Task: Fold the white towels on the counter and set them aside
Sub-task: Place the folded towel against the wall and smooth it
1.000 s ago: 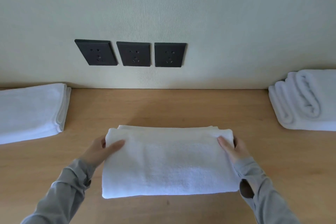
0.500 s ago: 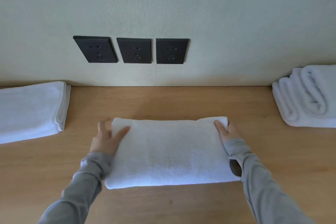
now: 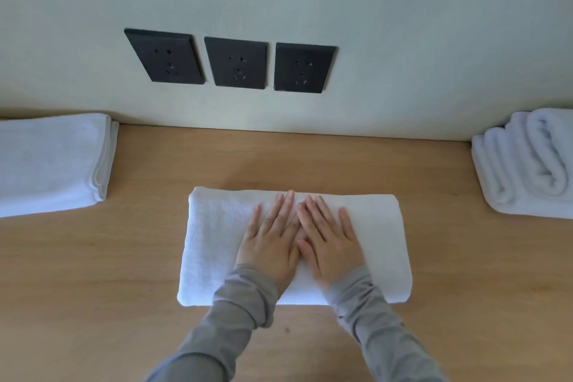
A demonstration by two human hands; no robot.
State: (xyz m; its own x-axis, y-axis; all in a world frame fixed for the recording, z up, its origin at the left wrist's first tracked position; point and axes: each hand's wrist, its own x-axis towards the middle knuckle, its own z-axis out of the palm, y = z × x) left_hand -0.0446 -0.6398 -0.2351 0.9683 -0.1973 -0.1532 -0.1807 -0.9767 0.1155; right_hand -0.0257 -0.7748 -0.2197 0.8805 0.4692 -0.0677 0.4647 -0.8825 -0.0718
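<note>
Presently, at the far left of the counter (image 3: 148, 183), a flat folded towel (image 3: 49, 161) is seen lying against the wall (image 3: 403, 40), its layered edge turned toward the centre. It is judged to mark the set-aside place, though this cannot be confirmed. Well apart from it, in the middle of the counter, the centre towel (image 3: 214, 245) is found folded into a thick rectangle. The left hand (image 3: 269, 245) is laid flat on its top, fingers straight and close together, with nothing gripped. The right hand (image 3: 331, 242) is pressed down just beside it in the same manner, fingers a little spread, and the two hands are touching near the thumbs. At the far right a loosely rolled pile of towels (image 3: 527, 164) is noted, cut off by the frame edge.

Risks are assessed as follows. Pressure is applied only at the middle, so the outer ends are left unheld. If the palms are swept outward unevenly, the top layer may be dragged and the edges thrown out of line. The fold is thick and looks springy, and it may open once released. If the bundle is lifted from one side only, the lower layers may sag and slip out. Should it be slid rather than carried, the underside may bunch on the wood.
</note>
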